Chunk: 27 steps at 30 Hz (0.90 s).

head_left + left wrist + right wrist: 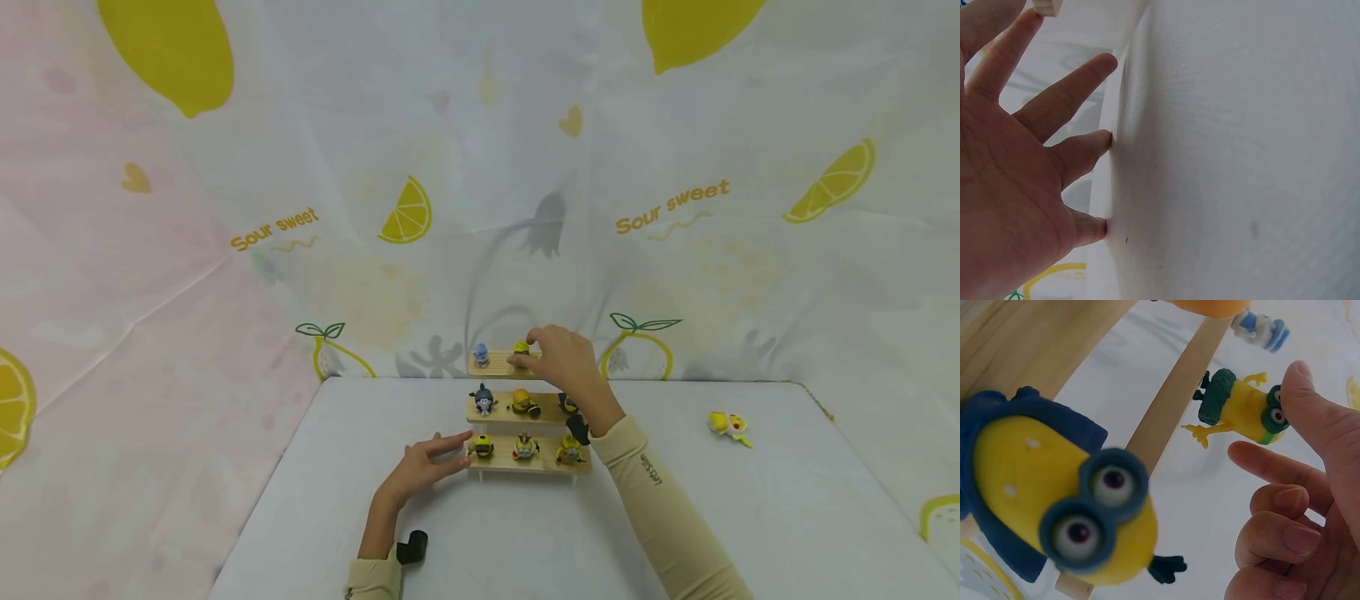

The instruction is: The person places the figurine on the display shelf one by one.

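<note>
A three-tier wooden display shelf (pixel 532 468) holds several small Minion figurines. On its top tier stands a yellow Minion in a green skirt and green goggles (pixel 1244 412). My right hand (pixel 562 358) is at this figurine's head, thumb overlapping the goggles and index finger (pixel 1266 465) apart from the thumb; the other fingers curl inward. Low at the shelf's left end is my left hand (pixel 422 471), fingers spread, one fingertip right at the wood edge (pixel 1047 6). A Minion in blue (pixel 1066 487) looms close in the right wrist view.
A yellow and white figurine (pixel 727 425) lies on the white table (pixel 795 500) to the right of the shelf. A small blue figurine (pixel 481 355) stands at the top tier's left end. Behind the shelf hangs a lemon-print cloth (pixel 465 275).
</note>
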Tool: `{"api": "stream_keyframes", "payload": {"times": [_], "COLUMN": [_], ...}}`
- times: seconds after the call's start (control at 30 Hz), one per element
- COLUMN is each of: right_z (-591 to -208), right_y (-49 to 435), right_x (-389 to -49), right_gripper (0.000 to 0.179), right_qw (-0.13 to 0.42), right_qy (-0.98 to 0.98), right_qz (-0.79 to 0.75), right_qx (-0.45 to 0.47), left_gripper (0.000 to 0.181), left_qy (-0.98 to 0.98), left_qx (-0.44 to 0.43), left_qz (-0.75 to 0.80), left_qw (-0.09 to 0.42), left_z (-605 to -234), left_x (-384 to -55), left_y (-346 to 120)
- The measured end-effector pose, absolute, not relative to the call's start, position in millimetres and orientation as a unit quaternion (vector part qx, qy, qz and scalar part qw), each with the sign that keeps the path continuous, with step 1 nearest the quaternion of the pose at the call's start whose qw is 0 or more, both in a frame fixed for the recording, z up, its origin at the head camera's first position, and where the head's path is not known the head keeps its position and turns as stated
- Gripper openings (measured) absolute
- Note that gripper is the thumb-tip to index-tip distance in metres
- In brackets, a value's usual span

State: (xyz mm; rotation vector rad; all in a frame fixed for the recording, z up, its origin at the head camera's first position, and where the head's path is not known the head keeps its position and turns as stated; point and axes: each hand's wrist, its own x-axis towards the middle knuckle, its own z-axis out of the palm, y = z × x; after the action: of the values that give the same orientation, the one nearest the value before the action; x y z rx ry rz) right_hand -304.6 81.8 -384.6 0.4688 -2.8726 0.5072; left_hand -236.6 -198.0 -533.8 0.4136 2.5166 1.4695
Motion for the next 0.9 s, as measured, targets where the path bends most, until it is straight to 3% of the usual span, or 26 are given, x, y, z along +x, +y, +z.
{"api": "stream_keyframes", "payload": {"times": [0.57,0.9], "right_z": [-368.5,-365.5], "right_y": [100.5,133.9], "right_x": [-283.9,-269.5], "right_gripper": [0.052,0.045], "right_qw": [0.118,0.085], "right_qy": [-0.96,-0.961], "right_qz": [0.184,0.21], "right_qx": [0.177,0.16], "left_gripper": [0.046,0.047], "left_qy": [0.852,0.852], "left_qx": [0.135,0.141], "left_qz": [0.496,0.495], "left_qw": [0.096,0.098], "left_z": [-534.9,-535.8], "left_x": [-237.2,-236.7], "left_y": [-199.4,-198.1]}}
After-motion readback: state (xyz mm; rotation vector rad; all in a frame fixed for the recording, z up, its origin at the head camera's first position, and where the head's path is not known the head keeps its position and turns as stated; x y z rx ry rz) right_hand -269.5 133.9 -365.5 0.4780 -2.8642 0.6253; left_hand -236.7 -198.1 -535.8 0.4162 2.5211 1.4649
